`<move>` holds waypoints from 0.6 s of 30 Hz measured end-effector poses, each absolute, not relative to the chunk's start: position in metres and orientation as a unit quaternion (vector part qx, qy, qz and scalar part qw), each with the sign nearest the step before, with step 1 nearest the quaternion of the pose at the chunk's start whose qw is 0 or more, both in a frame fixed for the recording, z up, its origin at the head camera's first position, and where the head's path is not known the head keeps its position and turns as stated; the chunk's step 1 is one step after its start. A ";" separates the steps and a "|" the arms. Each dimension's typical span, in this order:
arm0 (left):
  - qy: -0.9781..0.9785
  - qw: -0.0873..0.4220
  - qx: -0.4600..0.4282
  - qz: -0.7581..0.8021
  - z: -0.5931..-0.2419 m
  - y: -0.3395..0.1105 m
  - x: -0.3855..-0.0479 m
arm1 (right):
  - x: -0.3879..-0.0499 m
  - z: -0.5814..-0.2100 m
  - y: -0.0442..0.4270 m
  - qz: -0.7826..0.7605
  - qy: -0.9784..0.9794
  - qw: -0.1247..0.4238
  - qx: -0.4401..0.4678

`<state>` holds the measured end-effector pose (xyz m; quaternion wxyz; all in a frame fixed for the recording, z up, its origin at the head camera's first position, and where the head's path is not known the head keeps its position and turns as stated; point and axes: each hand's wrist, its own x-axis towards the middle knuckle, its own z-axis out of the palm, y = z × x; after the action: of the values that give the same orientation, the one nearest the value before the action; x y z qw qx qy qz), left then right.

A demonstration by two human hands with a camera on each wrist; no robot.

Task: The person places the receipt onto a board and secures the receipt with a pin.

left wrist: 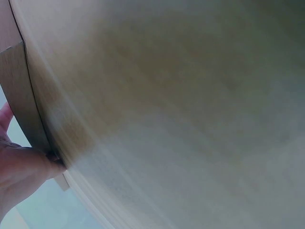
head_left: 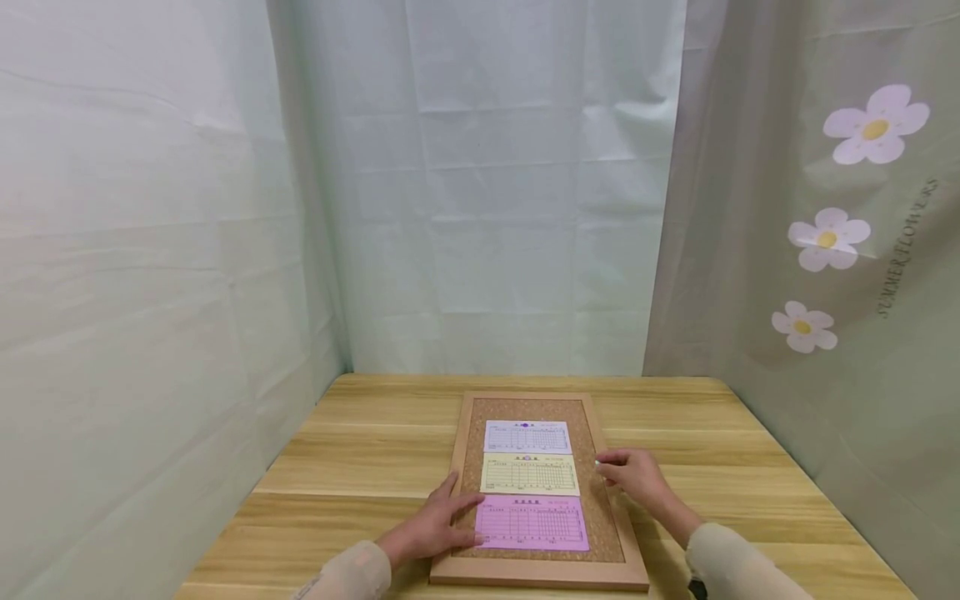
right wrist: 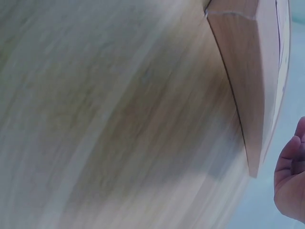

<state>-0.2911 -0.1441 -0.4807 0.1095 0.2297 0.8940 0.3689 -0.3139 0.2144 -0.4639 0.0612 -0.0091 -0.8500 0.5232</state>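
A cork board (head_left: 603, 533) in a light wooden frame lies flat, bearing three printed form slips in a column. The white slip (head_left: 517, 440) is farthest, the yellow slip (head_left: 517, 477) in the middle, the pink slip (head_left: 525, 527) nearest. My left hand (head_left: 438, 521) rests on the board's left side, fingers spread, fingertips on the pink slip's left edge. Above the board's right side, beside the yellow slip, my right hand (head_left: 636, 477) pinches a small white object (head_left: 597, 463), too small to make out. The right wrist view shows the curled right hand (right wrist: 290, 174) past the frame's side.
The wood-grain table (head_left: 360, 458) extends around the board on both sides. Pale curtains (head_left: 495, 208) hang behind and at the left; a flowered curtain (head_left: 750, 208) hangs at the right. A small round purple spot (head_left: 525, 425) marks the white slip's top.
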 end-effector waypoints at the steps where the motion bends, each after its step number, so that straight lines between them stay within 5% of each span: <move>1: 0.894 0.110 0.229 0.370 -0.481 -0.144 -0.291 | -0.314 -0.463 0.213 0.523 -0.850 0.060 -0.007; 18: 0.894 0.103 0.239 0.365 -0.482 -0.145 -0.293 | -0.312 -0.464 0.196 0.535 -0.843 0.057 0.006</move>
<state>-0.2926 -0.1445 -0.4819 0.1034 0.2394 0.8938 0.3647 -0.3124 0.1956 -0.4637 0.0567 0.0064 -0.8429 0.5350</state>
